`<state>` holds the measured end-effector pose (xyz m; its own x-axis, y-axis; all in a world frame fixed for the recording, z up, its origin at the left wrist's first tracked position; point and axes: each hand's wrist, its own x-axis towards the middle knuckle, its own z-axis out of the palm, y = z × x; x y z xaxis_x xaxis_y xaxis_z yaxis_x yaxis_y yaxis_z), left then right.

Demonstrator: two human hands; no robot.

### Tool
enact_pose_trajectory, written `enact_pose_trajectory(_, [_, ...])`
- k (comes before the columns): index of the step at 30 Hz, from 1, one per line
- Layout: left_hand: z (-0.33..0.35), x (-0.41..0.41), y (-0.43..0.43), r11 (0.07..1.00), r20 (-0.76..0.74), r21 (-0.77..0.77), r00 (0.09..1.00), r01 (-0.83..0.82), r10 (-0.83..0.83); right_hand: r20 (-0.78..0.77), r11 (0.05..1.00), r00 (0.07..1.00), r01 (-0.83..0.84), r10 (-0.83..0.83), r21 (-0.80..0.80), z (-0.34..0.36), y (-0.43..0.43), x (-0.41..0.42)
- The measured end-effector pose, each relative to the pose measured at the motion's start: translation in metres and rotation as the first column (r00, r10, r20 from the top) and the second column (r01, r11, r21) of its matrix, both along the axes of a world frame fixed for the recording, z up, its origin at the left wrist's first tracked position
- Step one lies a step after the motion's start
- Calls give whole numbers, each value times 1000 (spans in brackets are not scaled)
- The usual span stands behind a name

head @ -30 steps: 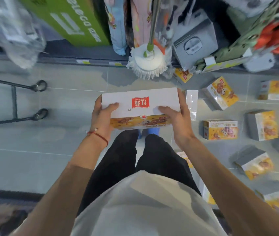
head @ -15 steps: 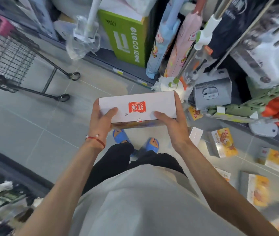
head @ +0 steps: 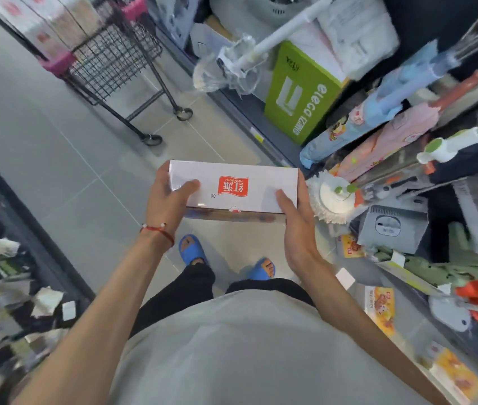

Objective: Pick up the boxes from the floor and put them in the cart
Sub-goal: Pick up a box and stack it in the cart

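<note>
- At frame centre, above the feet: white box (head: 264, 182) with a red logo on top, held level and off the floor (head: 56, 141), long side running 9 to 3 o'clock.
- Left hand (head: 167, 200) grips the box's 9 o'clock end: thumb across the top face, fingers curled round the end. A red cord bracelet (head: 159, 230) sits on that wrist.
- Right hand (head: 296, 223) grips the 3 o'clock end: thumb on the top face, other fingers hidden under the box.
- Cart (head: 109, 62): wire basket with pink trim, at 11 o'clock from the box and well apart. Contents cannot be told.
- Yellow-printed boxes (head: 379, 309) lie on the floor at 4 to 5 o'clock, near the shelf base.
- White mop head (head: 331, 200) appears just beside the box's 3 o'clock end; contact cannot be told.
- Green carton (head: 299, 95) stands at 1 o'clock.
- Blue slippers (head: 191, 249) at 6 o'clock, below the box.
</note>
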<state>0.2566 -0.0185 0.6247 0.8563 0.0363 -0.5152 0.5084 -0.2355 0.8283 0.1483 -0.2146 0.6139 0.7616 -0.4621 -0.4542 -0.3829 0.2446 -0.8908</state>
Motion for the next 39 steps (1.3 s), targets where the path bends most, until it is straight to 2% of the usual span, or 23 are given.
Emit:
enact_pose_trajectory(7, [9, 64, 88, 997, 42, 59, 998, -49, 47, -7, 995, 996, -86, 86, -53, -2, 80, 85])
enact_pose_trajectory(15, [22, 145, 158, 988, 71, 107, 992, -107, 100, 14, 996, 995, -94, 95, -4, 1, 148, 191])
enact_pose_trajectory(24, [20, 273, 172, 970, 66, 102, 974, -223, 217, 48, 984, 983, -178, 178, -3, -4, 157, 345])
enact_pose_trajectory(34, [35, 403, 186, 950, 121, 136, 956, -283, 267, 63, 958, 956, -287, 286, 6, 5, 170, 488])
enact_pose_trajectory(39, [36, 463, 206, 949, 160, 132, 951, -285, 263, 83, 958, 955, -285, 285, -9, 8, 189, 549])
